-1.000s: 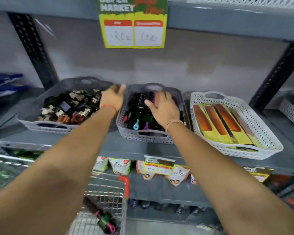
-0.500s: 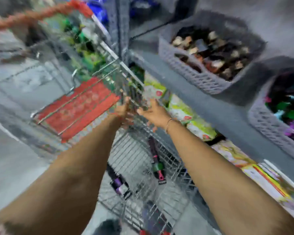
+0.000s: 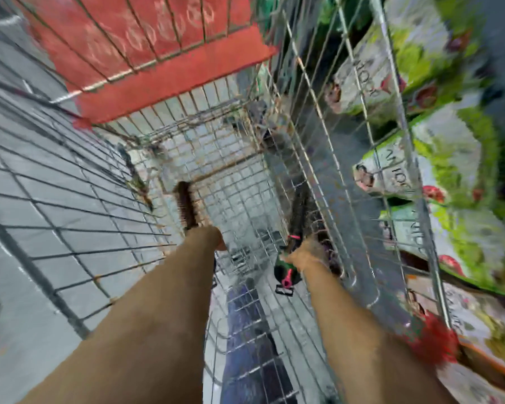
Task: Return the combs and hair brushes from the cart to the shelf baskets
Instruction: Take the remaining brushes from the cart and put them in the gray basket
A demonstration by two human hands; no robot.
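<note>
I look down into the wire cart (image 3: pixel 108 217), and the picture is blurred. Both my arms reach deep inside it. My left hand (image 3: pixel 206 237) is closed around the handle of a dark round hair brush (image 3: pixel 185 205), whose bristle head sticks up beyond my fist. My right hand (image 3: pixel 302 255) is on a second black hair brush (image 3: pixel 299 211) with a green and pink handle (image 3: pixel 286 272), lying against the cart's right wall. The fingers of that hand are hidden, so I cannot make out its grip. The shelf baskets are out of view.
The cart's red child-seat flap (image 3: pixel 164 53) hangs at the top. Green and white product packs (image 3: pixel 420 170) fill the low shelf to the right of the cart. A red blurred shape (image 3: pixel 432 342) sits by my right forearm. Grey floor lies to the left.
My view swung from the shelf baskets down into the cart. Both hands left the grey basket, passed the cart's rim and went down to the brushes at the bottom.
</note>
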